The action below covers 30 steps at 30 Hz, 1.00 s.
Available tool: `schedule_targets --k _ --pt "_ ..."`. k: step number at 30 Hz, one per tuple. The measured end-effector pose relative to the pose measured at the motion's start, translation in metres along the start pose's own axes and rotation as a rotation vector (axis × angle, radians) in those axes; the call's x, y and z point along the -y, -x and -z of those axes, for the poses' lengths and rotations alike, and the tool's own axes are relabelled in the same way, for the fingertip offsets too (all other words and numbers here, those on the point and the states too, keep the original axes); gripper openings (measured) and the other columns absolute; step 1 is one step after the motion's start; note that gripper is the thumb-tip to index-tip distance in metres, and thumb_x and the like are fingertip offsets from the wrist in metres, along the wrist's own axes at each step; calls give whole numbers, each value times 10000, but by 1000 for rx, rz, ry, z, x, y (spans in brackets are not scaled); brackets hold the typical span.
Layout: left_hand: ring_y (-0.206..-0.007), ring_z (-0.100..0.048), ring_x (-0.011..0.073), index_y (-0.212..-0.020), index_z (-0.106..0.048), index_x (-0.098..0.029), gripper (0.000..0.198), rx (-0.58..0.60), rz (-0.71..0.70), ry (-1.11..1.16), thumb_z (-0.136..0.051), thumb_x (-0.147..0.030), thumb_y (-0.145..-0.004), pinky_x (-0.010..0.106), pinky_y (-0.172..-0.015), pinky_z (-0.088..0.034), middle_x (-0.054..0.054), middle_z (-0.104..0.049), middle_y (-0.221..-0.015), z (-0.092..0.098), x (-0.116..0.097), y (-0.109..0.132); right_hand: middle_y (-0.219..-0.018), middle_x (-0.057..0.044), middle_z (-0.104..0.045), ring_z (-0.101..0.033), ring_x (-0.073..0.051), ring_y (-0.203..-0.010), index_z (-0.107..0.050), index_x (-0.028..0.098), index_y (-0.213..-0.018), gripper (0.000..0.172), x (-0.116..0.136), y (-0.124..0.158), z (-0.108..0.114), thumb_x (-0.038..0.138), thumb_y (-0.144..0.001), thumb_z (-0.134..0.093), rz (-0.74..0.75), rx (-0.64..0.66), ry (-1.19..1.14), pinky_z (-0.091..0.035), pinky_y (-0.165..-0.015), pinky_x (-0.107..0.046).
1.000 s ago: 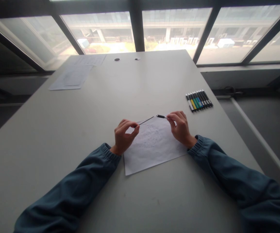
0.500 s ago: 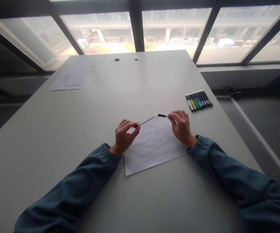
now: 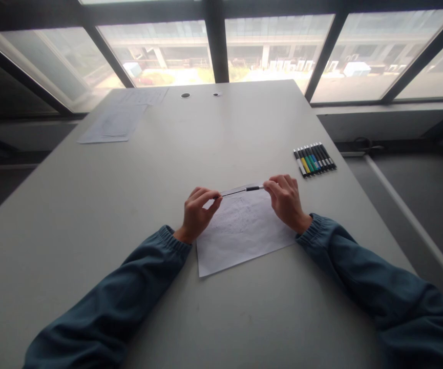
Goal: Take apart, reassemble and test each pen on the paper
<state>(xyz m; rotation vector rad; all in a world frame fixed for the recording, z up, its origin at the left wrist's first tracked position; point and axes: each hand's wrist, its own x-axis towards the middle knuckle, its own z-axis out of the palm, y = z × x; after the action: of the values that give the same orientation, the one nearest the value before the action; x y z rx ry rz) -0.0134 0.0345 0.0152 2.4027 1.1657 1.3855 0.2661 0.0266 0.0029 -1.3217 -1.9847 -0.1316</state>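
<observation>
My left hand (image 3: 198,210) pinches a thin dark pen refill (image 3: 233,193) between thumb and fingertips. My right hand (image 3: 286,199) grips the pale end of a pen barrel (image 3: 254,188) with a black grip section. The refill's right end meets the barrel's left end, nearly in line; how far it reaches inside, I cannot tell. Both parts are held above a white sheet of paper (image 3: 240,251) with faint pen marks, which lies between my forearms.
To the right on the white table (image 3: 160,169) lies a tidy row of several pens (image 3: 315,160) with white, yellow, green, blue and black parts. Loose papers (image 3: 109,123) lie at the far left. Two round holes are near the back edge, by the windows.
The refill and barrel, at an angle to each other before, now lie almost in one line. The barrel's left end has dropped slightly, and the refill has levelled out.
</observation>
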Motion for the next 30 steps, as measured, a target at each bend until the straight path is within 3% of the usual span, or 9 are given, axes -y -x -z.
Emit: schedule_targets --k 14,21,30 --pt "-766 -613 159 -879 -725 -195 52 109 -19 104 -699 -232 -904 302 -724 -519 43 -713 -802 -4 3 2 -1035 -77 -643 -527 -242 -983 -626 231 -983 99 10 1 -1 214 -1004 -531 159 128 -167 -418 -873 -408" --pt "-748 -617 151 -896 -745 -193 45 115 -23 162 -730 -233 -882 298 -703 -529 48 -725 -809 -5 2 2 -945 -58 -676 -555 -229 -927 -614 224 -978 75 10 1 -2 211 -1000 -543 224 165 -226 -423 -842 -393" --pt "-799 -665 161 -1017 -746 -213 172 133 -16 182 -776 -252 -852 312 -738 -568 54 -755 -883 -6 4 3 -925 -59 -680 -566 -224 -898 -623 224 -948 87 11 1 -3 208 -995 -551 241 185 -247 -439 -819 -379"
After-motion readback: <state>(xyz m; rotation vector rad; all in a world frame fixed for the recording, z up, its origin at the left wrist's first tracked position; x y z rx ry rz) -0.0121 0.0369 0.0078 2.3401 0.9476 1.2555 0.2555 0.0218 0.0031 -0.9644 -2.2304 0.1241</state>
